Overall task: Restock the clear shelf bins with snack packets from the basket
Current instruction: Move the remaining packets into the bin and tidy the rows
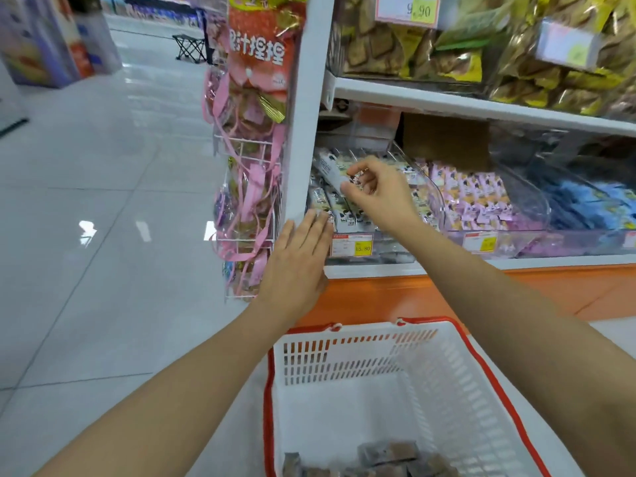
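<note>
- Our right hand [378, 196] pinches one white packet [330, 168] between the thumb and the fingers. The packet is tilted, above the left bin [392, 250].
- Our left hand [296, 259] is flat with straight fingers and holds nothing. Its fingertips touch the front edge of this bin, just beside the price tag [351, 244].
- Under the right hand, similar packets [347, 210] lie in the bin.
- The basket [344, 352] stands below both hands, between our forearms, with some grey packets [389, 454] at its near end.
- To the right of the right hand lie pink packets [481, 194].

White basket [347, 356] (red-rimmed), pink packets [478, 197], orange shelf base [395, 297].
</note>
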Demonstrator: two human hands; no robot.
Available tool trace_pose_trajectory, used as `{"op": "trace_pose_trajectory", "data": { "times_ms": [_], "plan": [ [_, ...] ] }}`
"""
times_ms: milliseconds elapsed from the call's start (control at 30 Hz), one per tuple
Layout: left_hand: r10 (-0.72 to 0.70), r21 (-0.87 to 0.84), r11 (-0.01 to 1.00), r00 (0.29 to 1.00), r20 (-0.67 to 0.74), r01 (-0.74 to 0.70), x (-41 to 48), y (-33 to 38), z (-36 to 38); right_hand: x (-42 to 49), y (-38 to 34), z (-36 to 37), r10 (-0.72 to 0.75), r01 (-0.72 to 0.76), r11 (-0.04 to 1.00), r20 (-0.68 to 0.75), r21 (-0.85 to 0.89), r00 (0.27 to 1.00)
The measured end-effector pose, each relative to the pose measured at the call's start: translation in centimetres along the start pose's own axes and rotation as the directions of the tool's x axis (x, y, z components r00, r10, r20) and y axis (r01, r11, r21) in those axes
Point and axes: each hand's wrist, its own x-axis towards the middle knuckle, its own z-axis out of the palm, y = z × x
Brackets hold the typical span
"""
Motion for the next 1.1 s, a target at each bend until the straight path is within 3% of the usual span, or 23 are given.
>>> {"op": "trace_pose_trajectory", "data": {
  "times_ms": [200, 367, 600, 767, 967, 1100],
  "plan": [
    [0.008, 0.021, 1.000, 0.999, 0.043, -0.009, 0.3, -0.4, -0.2, 3.9, 0.0, 2.7, -0.056, 0.052, 0.985, -0.019, -0.166, 0.998],
    [0.015, 0.045, 0.999, 0.997, 0.071, -0.018, 0.0, -0.7, -0.4, 5.8, 0.8, 4.8, -0.056, 0.050, 0.978, -0.023, -0.202, 0.998],
    [0.005, 0.016, 1.000, 1.000, 0.013, -0.005, -0.1, -0.7, -0.2, 5.8, 1.8, 5.9, -0.028, 0.039, 0.984, 0.067, -0.173, 0.997],
    [-0.009, -0.035, 0.999, 0.998, -0.056, 0.007, -0.2, 0.9, -0.5, 3.0, 1.8, 3.9, -0.077, 0.079, 0.995, 0.039, -0.054, 0.996],
    [0.124, -0.114, 0.983, 0.981, -0.147, -0.142, -0.8, 3.7, 0.0, -1.9, 3.0, -0.2, -0.108, 0.111, 0.990, -0.039, 0.082, 0.993],
    [0.320, -0.055, 0.945, 0.947, -0.024, -0.321, -2.2, 5.0, 1.6, -7.1, 5.1, -2.5, -0.080, 0.088, 0.992, -0.084, 0.088, 0.993]
  ]
}}
